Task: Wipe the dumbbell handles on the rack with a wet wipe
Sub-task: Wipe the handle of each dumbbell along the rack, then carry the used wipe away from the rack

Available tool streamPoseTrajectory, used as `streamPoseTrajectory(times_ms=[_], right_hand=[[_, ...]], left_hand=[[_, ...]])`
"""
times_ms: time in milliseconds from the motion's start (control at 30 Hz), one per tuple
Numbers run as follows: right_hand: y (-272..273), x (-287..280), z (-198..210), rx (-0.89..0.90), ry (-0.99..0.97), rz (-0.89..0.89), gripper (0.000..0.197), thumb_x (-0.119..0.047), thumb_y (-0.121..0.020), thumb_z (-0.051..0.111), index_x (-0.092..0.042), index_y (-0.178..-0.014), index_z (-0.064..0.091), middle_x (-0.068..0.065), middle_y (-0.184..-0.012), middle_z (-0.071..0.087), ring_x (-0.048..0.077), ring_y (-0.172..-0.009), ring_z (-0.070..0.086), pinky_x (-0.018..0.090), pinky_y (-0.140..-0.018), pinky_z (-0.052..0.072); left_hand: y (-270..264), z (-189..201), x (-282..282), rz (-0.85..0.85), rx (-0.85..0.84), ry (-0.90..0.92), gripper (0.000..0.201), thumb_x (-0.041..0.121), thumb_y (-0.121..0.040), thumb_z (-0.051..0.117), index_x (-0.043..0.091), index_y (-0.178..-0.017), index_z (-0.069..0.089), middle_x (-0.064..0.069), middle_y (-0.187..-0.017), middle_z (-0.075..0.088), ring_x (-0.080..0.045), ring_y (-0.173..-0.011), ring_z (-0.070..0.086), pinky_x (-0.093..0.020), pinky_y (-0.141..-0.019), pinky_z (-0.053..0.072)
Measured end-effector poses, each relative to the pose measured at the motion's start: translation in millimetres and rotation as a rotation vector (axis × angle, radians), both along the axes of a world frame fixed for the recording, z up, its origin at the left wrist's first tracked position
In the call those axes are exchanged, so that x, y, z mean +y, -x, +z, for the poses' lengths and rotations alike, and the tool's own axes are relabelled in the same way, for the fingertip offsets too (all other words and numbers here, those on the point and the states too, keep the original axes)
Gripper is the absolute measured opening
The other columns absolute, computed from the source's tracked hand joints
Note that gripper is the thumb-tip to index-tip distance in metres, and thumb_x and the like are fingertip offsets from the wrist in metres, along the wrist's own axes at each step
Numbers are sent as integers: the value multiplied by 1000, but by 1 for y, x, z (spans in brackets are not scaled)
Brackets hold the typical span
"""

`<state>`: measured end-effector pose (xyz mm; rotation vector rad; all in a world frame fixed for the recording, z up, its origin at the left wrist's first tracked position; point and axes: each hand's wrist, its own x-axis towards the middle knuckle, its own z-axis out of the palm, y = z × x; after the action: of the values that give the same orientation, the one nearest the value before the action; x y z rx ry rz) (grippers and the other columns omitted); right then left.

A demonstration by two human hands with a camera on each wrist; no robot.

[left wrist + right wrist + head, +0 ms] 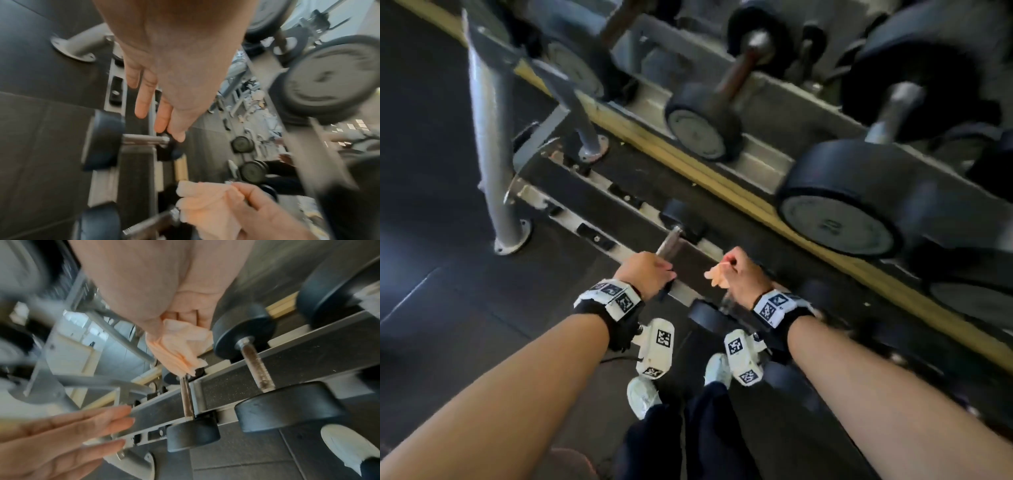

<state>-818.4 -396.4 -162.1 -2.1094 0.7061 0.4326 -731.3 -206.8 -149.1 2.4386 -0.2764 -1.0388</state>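
Observation:
On the lowest rack tier (619, 192) lies a small black dumbbell with a steel handle (669, 241) (144, 139) (187, 397). My left hand (654, 274) (160, 113) (102, 426) hovers over its near end with straight fingers and holds nothing. My right hand (736, 274) (185, 318) (257, 207) grips a crumpled pale wet wipe (717, 275) (179, 347) (205, 203). The wipe hangs by the far end of that handle; contact is unclear. A second small dumbbell's handle (258, 365) (152, 225) lies just to the right, below my right hand.
Larger black dumbbells (705, 113) (839, 212) sit on the upper tier, overhanging the lower one. A grey rack post (493, 137) is bolted to the dark rubber floor at the left. My white shoes (642, 397) stand close to the rack.

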Motion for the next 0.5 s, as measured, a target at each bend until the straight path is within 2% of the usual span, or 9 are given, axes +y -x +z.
streamPoseTrajectory(times_ms=[67, 133, 233, 333, 400, 500], right_hand=[[45, -18, 49, -26, -6, -43, 7, -19, -98, 54, -13, -100, 58, 12, -100, 68, 26, -87, 60, 32, -73, 41], [95, -39, 93, -34, 26, -76, 5, -19, -97, 58, -21, -94, 62, 2, -91, 66, 17, -81, 57, 27, -70, 37], [178, -75, 151, -89, 80, -186, 16, -12, -91, 63, -27, -84, 62, -4, -83, 66, 15, -80, 59, 30, -76, 46], [272, -111, 201, -132, 197, -297, 13, -13, -86, 66, -26, -85, 66, -6, -84, 67, 15, -83, 62, 34, -81, 49], [338, -130, 227, -193, 270, -391, 9, -16, -85, 69, -25, -84, 68, -6, -86, 68, 14, -83, 62, 37, -82, 49], [443, -154, 253, -257, 371, -559, 6, -22, -84, 73, -25, -84, 68, -9, -83, 68, 10, -80, 61, 32, -79, 48]], left_hand=[[24, 45, -33, -55, -23, 82, 26, 29, -90, 66, 17, -113, 72, -3, -112, 72, -21, -107, 65, -28, -90, 46], [53, 85, -67, -172, -45, 124, 26, 31, -90, 67, 18, -111, 72, -4, -108, 73, -22, -102, 67, -27, -88, 48], [105, 138, -120, -364, -85, 216, 25, 31, -91, 65, 21, -112, 74, -1, -112, 73, -17, -106, 66, -24, -91, 47], [167, 178, -179, -547, -88, 319, 21, 27, -91, 63, 24, -108, 75, 7, -113, 72, -9, -106, 64, -20, -92, 45], [214, 198, -219, -645, -114, 367, 20, 30, -91, 64, 25, -108, 75, 7, -108, 73, -9, -101, 65, -17, -85, 44], [299, 220, -280, -765, -134, 431, 19, 31, -91, 66, 25, -106, 75, 6, -103, 74, -9, -96, 66, -17, -83, 43]])
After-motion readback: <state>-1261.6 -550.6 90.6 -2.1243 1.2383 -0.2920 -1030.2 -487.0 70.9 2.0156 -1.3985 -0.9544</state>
